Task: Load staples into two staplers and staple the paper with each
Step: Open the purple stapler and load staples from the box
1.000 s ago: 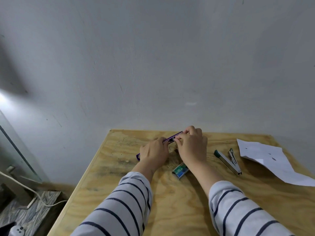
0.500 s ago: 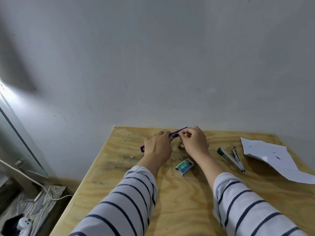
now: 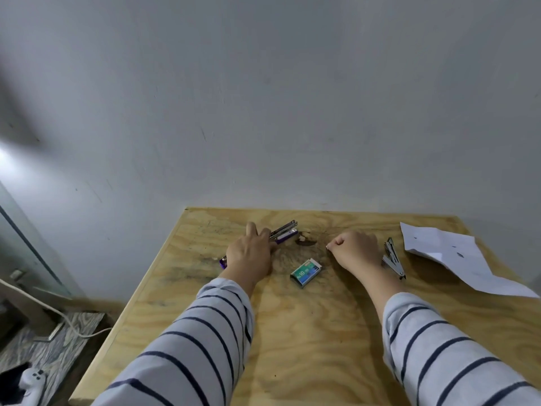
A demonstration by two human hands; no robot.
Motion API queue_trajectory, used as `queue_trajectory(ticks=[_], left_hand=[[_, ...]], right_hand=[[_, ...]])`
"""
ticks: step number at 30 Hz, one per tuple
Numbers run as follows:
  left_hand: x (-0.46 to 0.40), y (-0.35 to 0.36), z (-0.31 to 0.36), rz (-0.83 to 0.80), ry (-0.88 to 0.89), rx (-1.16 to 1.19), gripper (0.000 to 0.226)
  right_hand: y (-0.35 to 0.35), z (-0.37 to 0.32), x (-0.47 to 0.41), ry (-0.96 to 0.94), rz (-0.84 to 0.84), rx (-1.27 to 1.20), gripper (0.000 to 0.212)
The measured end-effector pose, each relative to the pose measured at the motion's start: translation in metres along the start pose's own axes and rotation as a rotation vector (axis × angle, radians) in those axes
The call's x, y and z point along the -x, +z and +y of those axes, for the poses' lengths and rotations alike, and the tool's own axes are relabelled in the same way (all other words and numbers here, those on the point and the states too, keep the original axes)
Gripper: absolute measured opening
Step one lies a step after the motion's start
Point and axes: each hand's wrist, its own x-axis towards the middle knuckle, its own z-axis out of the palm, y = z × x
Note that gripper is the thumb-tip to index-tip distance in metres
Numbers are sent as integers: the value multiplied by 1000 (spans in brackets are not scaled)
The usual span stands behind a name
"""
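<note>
A purple stapler [image 3: 283, 233] lies near the far edge of the plywood table [image 3: 307, 332], its silver top lifted a little. My left hand [image 3: 248, 254] covers its middle and holds it, with one finger pointing straight ahead. My right hand [image 3: 355, 250] hovers apart to the right, its fingers curled with nothing visible in them. Just right of that hand, partly hidden by it, a silver stapler [image 3: 393, 259] lies opened out. A green box of staples [image 3: 306, 272] sits between my hands. White creased paper [image 3: 448, 256] lies at the far right.
A grey wall stands directly behind the table. A dark knot [image 3: 306, 242] marks the wood between my hands. Left of the table the floor drops away, with a white cable [image 3: 67, 320] and a white game controller [image 3: 32, 382] on it.
My right hand has let go of the purple stapler and moved right, toward the silver one. My left hand has lowered the purple stapler to the table.
</note>
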Motion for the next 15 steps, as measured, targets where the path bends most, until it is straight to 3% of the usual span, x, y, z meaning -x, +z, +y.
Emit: queue_trajectory(ticks=[8, 11, 15], left_hand=[[-3, 11, -11, 139, 6, -53, 43], [0, 21, -14, 166, -13, 13, 53], [1, 24, -16, 181, -59, 143, 50]], right_hand=[[-2, -2, 7, -28, 104, 18, 22], [-2, -1, 11, -53, 129, -40, 20], [1, -1, 18, -103, 146, -100, 14]])
